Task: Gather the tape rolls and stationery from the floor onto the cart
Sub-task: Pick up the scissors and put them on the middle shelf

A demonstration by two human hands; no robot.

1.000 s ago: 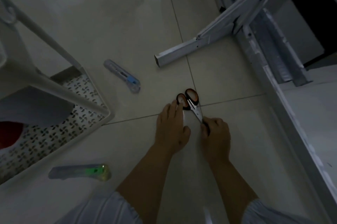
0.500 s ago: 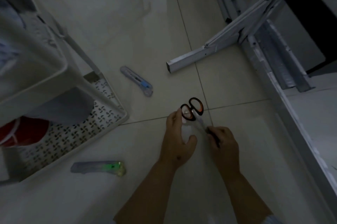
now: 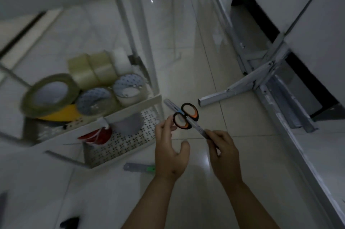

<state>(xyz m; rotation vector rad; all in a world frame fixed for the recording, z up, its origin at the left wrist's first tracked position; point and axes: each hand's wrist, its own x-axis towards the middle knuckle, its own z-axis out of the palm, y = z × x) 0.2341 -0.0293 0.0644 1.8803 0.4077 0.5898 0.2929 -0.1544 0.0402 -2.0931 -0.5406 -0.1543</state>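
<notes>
Black-and-orange scissors (image 3: 186,116) are held up above the floor, handles pointing away from me. My right hand (image 3: 224,152) grips them by the blade end. My left hand (image 3: 170,152) is open, its fingertips touching the near handle loop. Left of the hands stands the white cart (image 3: 151,101); its middle shelf holds several tape rolls (image 3: 91,73). On the floor lie a utility knife with a green slider (image 3: 139,167) beside my left wrist and a blue utility knife (image 3: 170,104), partly hidden behind the scissors.
The cart's bottom perforated shelf (image 3: 119,151) carries a red roll (image 3: 97,135) and a pale cup-shaped object (image 3: 127,123). A white metal frame (image 3: 242,87) with diagonal braces stands on the right against white panels. A dark object (image 3: 70,222) lies at the bottom left.
The scissors came up off the floor in my right hand, and my left hand opened beside the handles. My view rose, bringing the cart's tape shelf into sight.
</notes>
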